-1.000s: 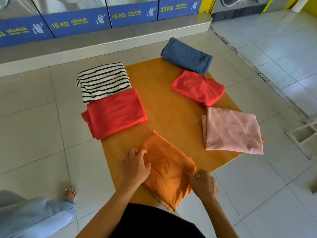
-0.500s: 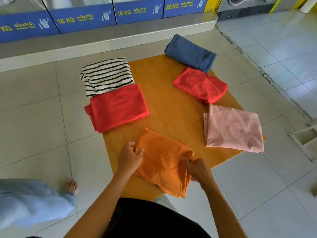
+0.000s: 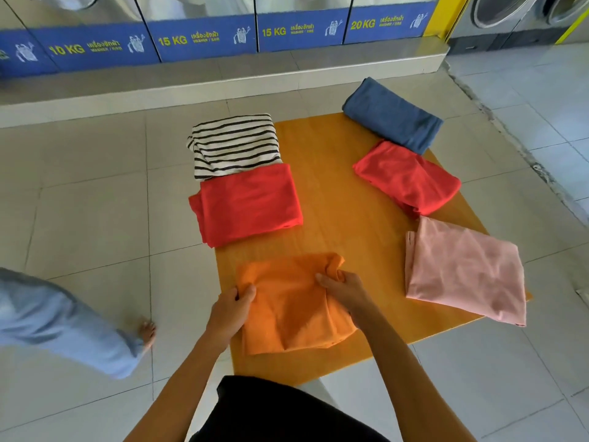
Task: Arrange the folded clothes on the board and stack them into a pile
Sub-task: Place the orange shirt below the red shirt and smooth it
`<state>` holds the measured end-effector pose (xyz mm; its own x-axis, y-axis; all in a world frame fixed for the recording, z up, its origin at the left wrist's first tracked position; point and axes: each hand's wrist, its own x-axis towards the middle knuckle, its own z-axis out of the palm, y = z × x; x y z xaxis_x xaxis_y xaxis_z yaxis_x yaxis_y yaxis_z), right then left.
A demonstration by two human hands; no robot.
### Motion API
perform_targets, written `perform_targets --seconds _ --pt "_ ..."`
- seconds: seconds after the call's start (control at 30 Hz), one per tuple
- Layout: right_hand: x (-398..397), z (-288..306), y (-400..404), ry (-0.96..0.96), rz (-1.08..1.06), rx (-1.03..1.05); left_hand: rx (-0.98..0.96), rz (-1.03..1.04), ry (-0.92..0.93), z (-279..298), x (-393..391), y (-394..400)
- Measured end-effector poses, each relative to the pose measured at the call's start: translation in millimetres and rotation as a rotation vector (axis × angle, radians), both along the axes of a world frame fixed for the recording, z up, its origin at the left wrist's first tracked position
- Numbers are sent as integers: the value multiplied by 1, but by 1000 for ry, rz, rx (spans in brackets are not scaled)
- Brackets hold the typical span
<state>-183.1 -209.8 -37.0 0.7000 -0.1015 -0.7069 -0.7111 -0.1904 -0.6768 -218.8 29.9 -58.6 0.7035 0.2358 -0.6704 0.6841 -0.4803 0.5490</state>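
Note:
A yellow wooden board [image 3: 338, 186] lies on the tiled floor. At its near edge sits a folded orange cloth [image 3: 290, 304]. My left hand [image 3: 231, 309] grips the cloth's left edge and my right hand [image 3: 345, 290] pinches its bunched far right corner. Left of centre a folded red cloth [image 3: 248, 204] lies just in front of a black-and-white striped one [image 3: 234, 145]. On the right side lie a blue cloth [image 3: 393, 116], a second red cloth [image 3: 408, 178] and a pink cloth [image 3: 463, 271] that overhangs the board's right edge.
A raised step [image 3: 223, 84] carrying a row of washing machines with blue weight labels [image 3: 204, 38] runs along the back. Another person's light-blue trouser leg [image 3: 60, 320] and bare foot [image 3: 147, 331] are on the floor at the left.
The orange cloth has been turned and squared to the board's near edge. My right hand moved from its near right corner up to its far right corner. The view shifted closer.

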Motion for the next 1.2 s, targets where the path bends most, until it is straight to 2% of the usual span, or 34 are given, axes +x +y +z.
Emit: perform_targets --seconds 0.1,0.2,0.4,0.6,0.83,1.0,1.1,1.2 --pt "30 6 15 -34 37 50 -49 98 -106 2 12 20" --pt "55 4 32 -47 76 57 -14 137 -153 4 26 30" --pt "74 -19 49 -83 103 -94 88 104 -76 -11 37 43" --pt "80 -28 42 -127 92 -240 164 79 -100 -10 44 47" --pt "74 -25 39 -150 72 -244 162 123 -108 -6 41 42" --pt "64 -12 33 -162 68 -320 76 171 -69 -6 37 40" --pt "48 -12 33 -96 238 -458 87 169 -73 -9 23 37" --pt "35 -16 41 -89 369 -497 149 163 -125 -12 14 34"
